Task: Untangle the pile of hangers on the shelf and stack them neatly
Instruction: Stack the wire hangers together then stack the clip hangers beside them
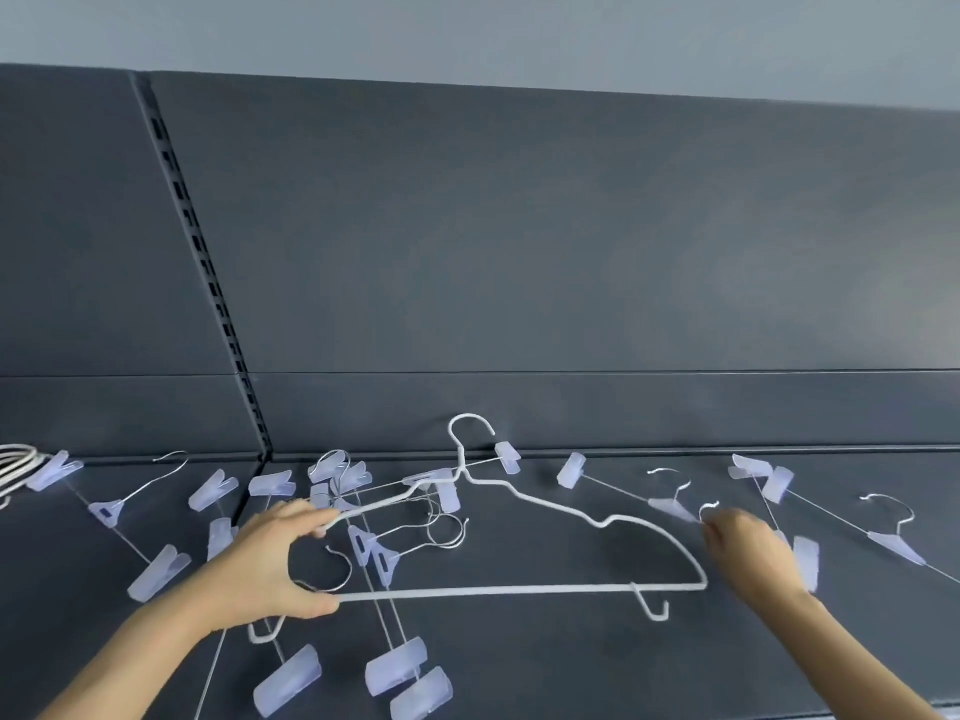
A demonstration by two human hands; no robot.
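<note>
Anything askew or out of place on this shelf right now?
Yes. The clip hangers lie scattered at all angles across the shelf, several tangled together beneath the white hanger that the left hand grips. Nothing looks broken.

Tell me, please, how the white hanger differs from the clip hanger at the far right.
The white hanger is thick wire with shaped shoulders; the clip hanger is a thin rod with a translucent clip. The left hand grips the white hanger; the clip hanger lies untouched on the shelf. Both have a top hook.
</note>
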